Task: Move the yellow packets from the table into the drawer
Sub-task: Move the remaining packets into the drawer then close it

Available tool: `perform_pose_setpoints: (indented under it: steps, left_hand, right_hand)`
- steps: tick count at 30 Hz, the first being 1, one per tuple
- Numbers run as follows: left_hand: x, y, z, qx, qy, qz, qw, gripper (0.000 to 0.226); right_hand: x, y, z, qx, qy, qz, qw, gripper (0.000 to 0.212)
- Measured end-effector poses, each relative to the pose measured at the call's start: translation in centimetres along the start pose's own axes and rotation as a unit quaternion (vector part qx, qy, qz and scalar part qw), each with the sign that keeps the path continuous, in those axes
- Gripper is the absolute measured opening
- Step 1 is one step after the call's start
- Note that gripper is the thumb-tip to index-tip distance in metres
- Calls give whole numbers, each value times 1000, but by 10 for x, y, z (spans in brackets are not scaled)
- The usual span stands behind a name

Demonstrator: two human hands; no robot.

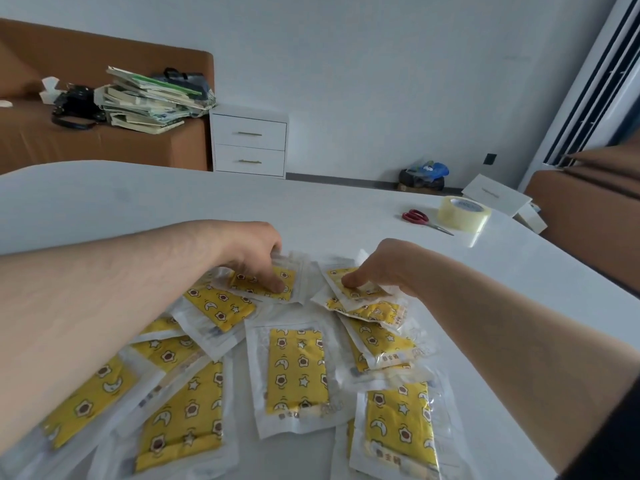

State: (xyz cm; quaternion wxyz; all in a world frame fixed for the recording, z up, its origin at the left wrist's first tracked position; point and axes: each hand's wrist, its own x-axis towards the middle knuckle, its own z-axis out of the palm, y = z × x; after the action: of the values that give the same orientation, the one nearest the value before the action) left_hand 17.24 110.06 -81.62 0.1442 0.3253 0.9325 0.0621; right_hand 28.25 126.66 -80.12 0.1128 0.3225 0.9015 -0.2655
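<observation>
Several yellow packets in clear wrappers, printed with stars and moons, lie spread over the near part of the white table (311, 209); one lies flat in the middle (298, 368). My left hand (249, 254) grips the far-left packet (266, 284), thumb on top. My right hand (381, 268) pinches the far-right packet (349, 282), which rests on others. Across the room stands a white nightstand with two drawers, the upper drawer (250, 134) and the lower one (249, 161) both closed.
Red-handled scissors (420, 218) and a roll of clear tape (462, 213) sit at the table's far right. A brown sofa (41, 140) at the left carries a stack of books (149, 102) and a black bag (74, 107). Brown furniture (588, 209) stands at the right.
</observation>
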Motion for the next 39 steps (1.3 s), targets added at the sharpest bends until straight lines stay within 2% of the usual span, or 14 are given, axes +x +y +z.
perform_pose_setpoints:
  steps: [3, 6, 12, 14, 17, 19, 23, 26, 30, 32, 36, 39]
  left_hand:
    - [-2, 1, -3, 8, 25, 2, 1000, 41]
    - [-4, 0, -11, -16, 64, 14, 998, 37]
    - [-18, -5, -37, -61, 151, 36, 986, 30]
    - [-26, -9, -45, -67, 176, 26, 982, 34]
    - [-34, -17, -50, -90, 199, 11, 976, 38]
    - [-38, -21, -49, -122, 202, 2, 972, 43]
    - [-47, -29, -45, -183, 164, -22, 969, 42]
    - [-51, -39, -47, -242, 145, -38, 959, 35]
    - [-50, -55, -48, -297, 119, -61, 946, 54]
    - [-51, -58, -47, -302, 107, -66, 945, 54]
    - [-58, -56, -47, -248, 27, -31, 968, 36]
    - [-63, -50, -44, -137, -48, 10, 989, 31]
  right_hand:
    - [1, 1, 1, -7, 9, 0, 1000, 71]
    - [4, 5, 0, 22, 61, -15, 998, 68]
    - [3, 12, -18, 151, 138, -45, 978, 59]
    - [1, 15, -26, 169, 122, -37, 977, 61]
    - [-6, 17, -32, 163, 21, -24, 986, 45]
    - [-10, 17, -29, 128, -31, -28, 991, 46]
    - [-10, 13, -17, -2, -34, -55, 998, 61]
    - [-11, 5, -9, -70, -55, -58, 994, 52]
    - [-14, -5, -2, -136, -33, -64, 988, 46]
    - [-15, -8, 0, -153, -30, -70, 985, 44]
    - [-18, -9, 1, -176, -45, -88, 979, 41]
    - [-21, -9, 0, -172, -62, -94, 979, 42]
